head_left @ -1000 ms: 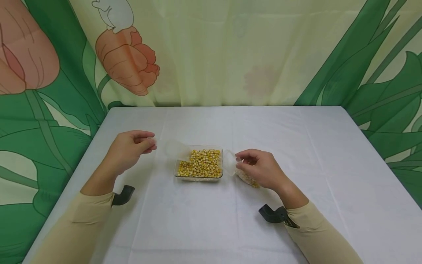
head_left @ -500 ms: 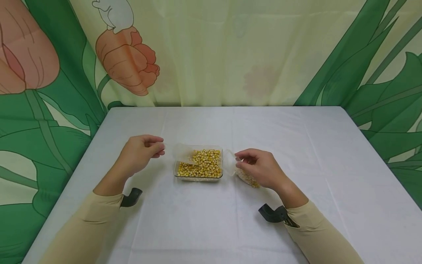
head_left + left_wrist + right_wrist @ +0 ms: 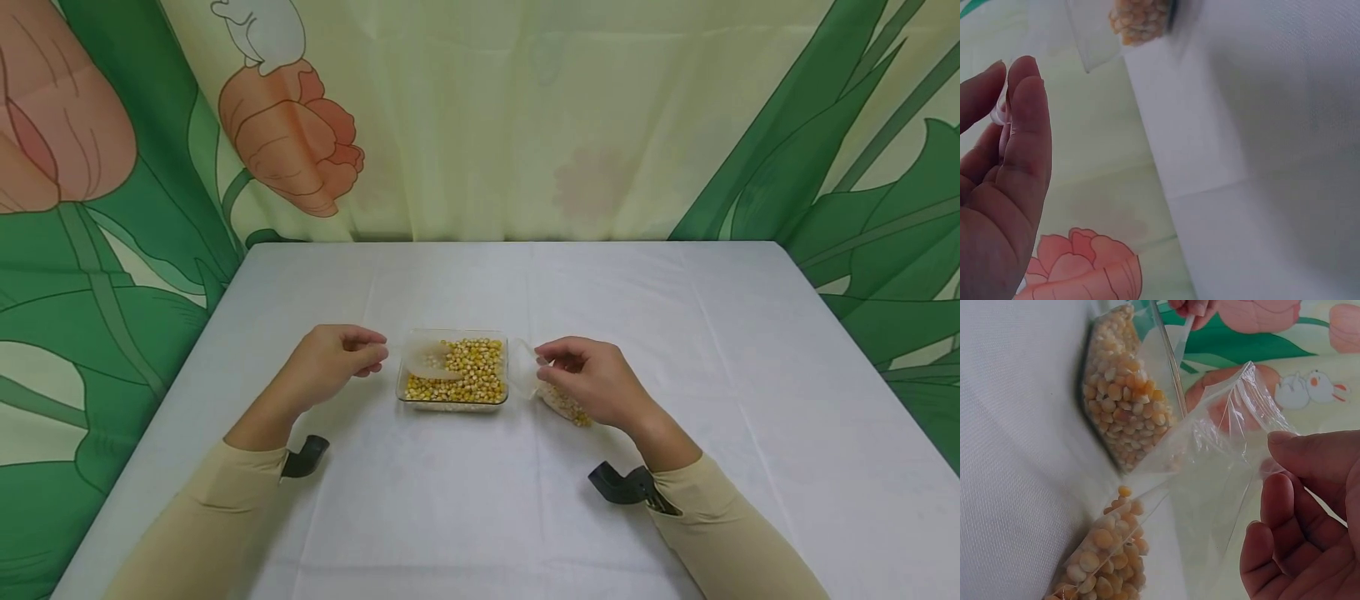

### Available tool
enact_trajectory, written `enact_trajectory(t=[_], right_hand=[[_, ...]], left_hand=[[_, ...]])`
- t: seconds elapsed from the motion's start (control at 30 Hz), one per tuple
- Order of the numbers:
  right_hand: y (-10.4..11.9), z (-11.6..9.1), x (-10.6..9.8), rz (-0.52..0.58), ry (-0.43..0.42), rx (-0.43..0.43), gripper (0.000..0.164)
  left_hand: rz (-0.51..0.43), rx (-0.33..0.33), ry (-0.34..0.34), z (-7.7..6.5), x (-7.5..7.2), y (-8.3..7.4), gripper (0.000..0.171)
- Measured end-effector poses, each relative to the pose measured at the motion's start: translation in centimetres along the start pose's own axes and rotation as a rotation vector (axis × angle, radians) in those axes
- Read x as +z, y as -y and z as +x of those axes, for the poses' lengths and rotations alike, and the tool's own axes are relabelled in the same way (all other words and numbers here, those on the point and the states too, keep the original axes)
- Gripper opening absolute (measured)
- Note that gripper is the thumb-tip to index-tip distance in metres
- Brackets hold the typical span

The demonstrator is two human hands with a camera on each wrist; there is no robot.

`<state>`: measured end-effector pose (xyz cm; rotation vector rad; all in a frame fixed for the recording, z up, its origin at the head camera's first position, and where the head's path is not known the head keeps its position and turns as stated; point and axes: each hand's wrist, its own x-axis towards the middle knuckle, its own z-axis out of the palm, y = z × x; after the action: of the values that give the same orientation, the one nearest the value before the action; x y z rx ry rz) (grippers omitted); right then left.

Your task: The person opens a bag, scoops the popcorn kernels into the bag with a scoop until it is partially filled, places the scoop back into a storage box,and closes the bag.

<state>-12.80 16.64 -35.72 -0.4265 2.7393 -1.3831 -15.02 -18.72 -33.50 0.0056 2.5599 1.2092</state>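
A clear rectangular glass container [image 3: 453,407] full of yellow corn kernels [image 3: 477,362] stands mid-table in the head view. At its left, my left hand [image 3: 337,364] pinches the thin handle of a translucent scoop [image 3: 426,357]. The scoop's bowl lies over the kernels in the container's left part, its front edge among them. On the right, my right hand [image 3: 588,375] pinches the open top of a clear plastic bag [image 3: 1229,419] between thumb and fingers. More kernels [image 3: 1104,556] fill the bag's bottom, which rests on the table beside the container.
A white cloth [image 3: 420,500] covers the table. Behind it hangs a curtain [image 3: 480,125] printed with flowers and leaves. A black curved piece [image 3: 306,457] sits at my left wrist, and a similar one [image 3: 622,485] at my right.
My left hand has moved right and nearer to me, bringing the scoop from the container's left edge down into the kernels. The right hand and bag have stayed in place.
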Motion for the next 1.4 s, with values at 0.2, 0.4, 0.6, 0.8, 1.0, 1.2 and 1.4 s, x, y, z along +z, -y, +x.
enact_trajectory(t=[0.2,0.4,0.6,0.8,1.0,1.2,1.4], right_hand=[[0.0,0.0,0.0,0.006,-0.003,0.003,0.020],[0.0,-0.1,0.0,0.010,-0.003,0.007,0.020],[0.1,-0.1,0.0,0.007,-0.002,0.008,0.020],[0.0,-0.1,0.0,0.005,-0.004,0.004,0.020],[-0.1,-0.2,0.0,0.008,-0.009,0.004,0.019],[0.0,-0.2,0.1,0.008,-0.013,0.005,0.018],[0.0,-0.2,0.2,0.017,0.003,-0.017,0.023]], left_hand=[[-0.014,-0.003,0.031,0.2,0.9,1.0,0.034],[-0.133,0.005,0.092,0.6,1.6,2.0,0.034],[-0.388,0.008,0.185,0.7,1.8,2.3,0.037],[-0.413,-0.024,0.104,1.3,2.1,2.9,0.036],[-0.397,-0.023,0.051,1.7,2.2,3.2,0.033],[-0.375,0.011,0.054,2.0,2.1,3.0,0.031],[-0.374,0.006,0.068,2.0,1.9,2.9,0.033]])
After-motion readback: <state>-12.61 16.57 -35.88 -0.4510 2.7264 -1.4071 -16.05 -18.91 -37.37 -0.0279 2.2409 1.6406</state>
